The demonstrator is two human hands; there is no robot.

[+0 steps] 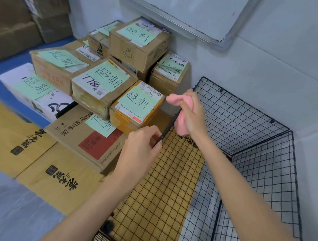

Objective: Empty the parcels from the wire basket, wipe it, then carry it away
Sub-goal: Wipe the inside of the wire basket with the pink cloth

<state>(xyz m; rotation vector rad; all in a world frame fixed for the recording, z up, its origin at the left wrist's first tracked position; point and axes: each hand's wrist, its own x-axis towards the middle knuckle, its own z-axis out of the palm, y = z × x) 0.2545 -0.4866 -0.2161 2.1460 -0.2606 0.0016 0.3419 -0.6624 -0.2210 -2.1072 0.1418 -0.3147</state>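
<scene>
Pink cloth point(181, 127) bunched in right hand point(193, 112), pressed to wire basket point(246, 115) rim, left hand point(140, 147) pinching rim w/ curled fingers

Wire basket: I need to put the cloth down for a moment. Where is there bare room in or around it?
Inside the wire basket, the mesh bottom between its side walls holds nothing. The grey floor in front of the flattened cardboard is also bare. Left of the basket is crowded: stacked parcels reach the wall.
</scene>
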